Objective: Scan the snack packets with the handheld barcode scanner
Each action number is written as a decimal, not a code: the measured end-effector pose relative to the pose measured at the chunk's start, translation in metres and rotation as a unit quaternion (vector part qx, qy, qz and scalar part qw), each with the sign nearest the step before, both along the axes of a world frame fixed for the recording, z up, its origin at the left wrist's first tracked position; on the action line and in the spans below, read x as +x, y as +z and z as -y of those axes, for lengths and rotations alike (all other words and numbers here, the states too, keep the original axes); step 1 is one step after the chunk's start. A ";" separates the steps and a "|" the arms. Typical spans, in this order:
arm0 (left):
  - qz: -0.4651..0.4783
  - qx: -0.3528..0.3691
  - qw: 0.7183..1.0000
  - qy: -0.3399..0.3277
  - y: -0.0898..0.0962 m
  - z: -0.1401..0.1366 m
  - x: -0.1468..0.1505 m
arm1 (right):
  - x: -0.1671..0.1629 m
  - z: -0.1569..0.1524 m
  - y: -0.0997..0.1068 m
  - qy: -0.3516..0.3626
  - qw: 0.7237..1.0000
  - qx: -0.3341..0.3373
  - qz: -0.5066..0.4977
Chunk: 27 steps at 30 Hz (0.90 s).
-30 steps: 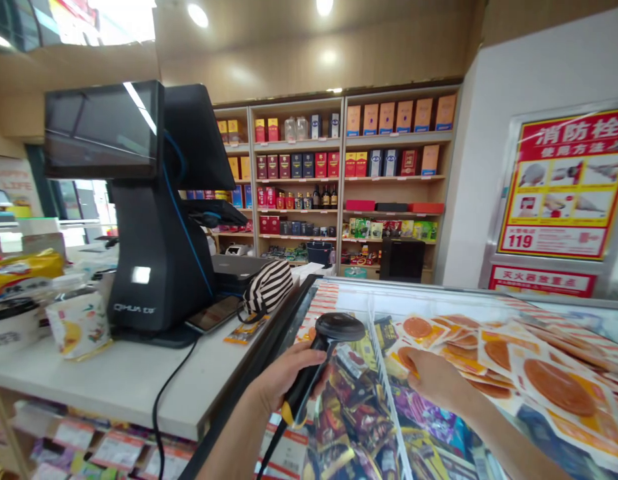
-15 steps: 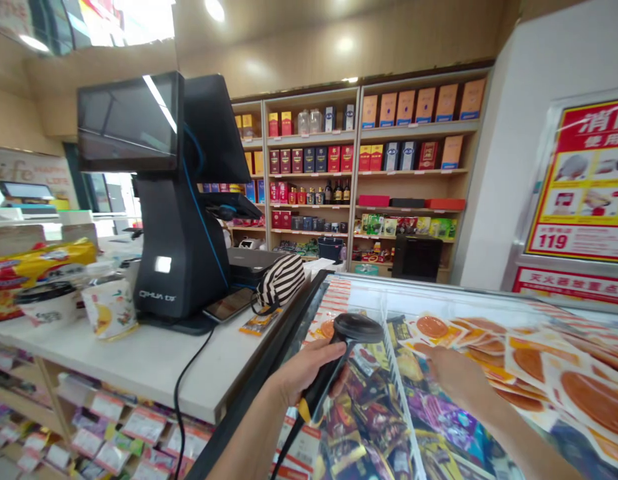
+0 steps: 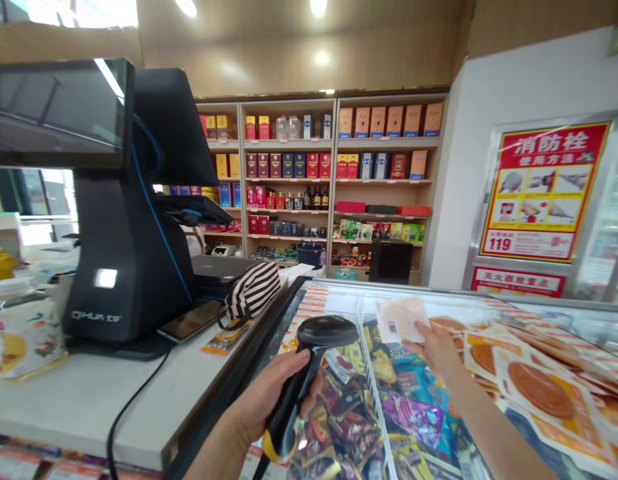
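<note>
My left hand [image 3: 273, 393] is wrapped round the handle of a black barcode scanner [image 3: 326, 331] with a yellow accent near its base. The scanner's head points forward over the freezer case [image 3: 346, 303]. To its right, my right hand [image 3: 433, 347] grips the edge of a pale, flat packet [image 3: 399, 320] with a barcode patch on its near face. Below both hands lie colourful wrapped ice creams [image 3: 413, 413], with a white wire divider [image 3: 376, 380] between the rows. Flat packets with round brown pictures [image 3: 539, 387] are piled to the right of my right hand.
On the left, a white counter [image 3: 103, 393] carries a black register [image 3: 109, 267], a phone [image 3: 189, 321], a striped pouch [image 3: 253, 290] and a printed cup [image 3: 26, 340]. A black cable [image 3: 123, 407] hangs over the counter's front. Shelves of boxes [image 3: 289, 167] stand behind.
My right hand has lifted a flat packet out of the pile, turning its barcode side into view. My view has swung right; my left hand still holds the scanner.
</note>
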State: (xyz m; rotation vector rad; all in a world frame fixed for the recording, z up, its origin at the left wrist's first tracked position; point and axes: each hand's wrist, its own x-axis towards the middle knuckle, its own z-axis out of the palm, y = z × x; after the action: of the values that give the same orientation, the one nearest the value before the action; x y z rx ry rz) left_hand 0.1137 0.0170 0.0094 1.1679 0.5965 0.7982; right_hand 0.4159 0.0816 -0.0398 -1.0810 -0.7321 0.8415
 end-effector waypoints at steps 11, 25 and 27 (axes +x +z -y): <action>-0.046 0.016 0.999 0.021 -0.003 0.011 0.013 | 0.012 0.002 0.006 -0.006 1.000 -0.010 -0.010; -0.080 0.004 0.978 0.193 0.006 -0.002 -0.030 | -0.044 -0.001 -0.009 -0.087 0.857 -0.001 0.509; -0.078 0.000 0.975 0.207 0.004 0.000 -0.043 | -0.062 0.000 -0.014 -0.060 0.838 0.012 0.542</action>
State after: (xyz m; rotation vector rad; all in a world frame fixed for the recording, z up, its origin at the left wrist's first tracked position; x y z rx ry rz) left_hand 0.0708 0.0171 0.0137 1.1269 0.9911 1.0624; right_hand 0.3538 0.0814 -0.0536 -1.5501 -1.5818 0.0182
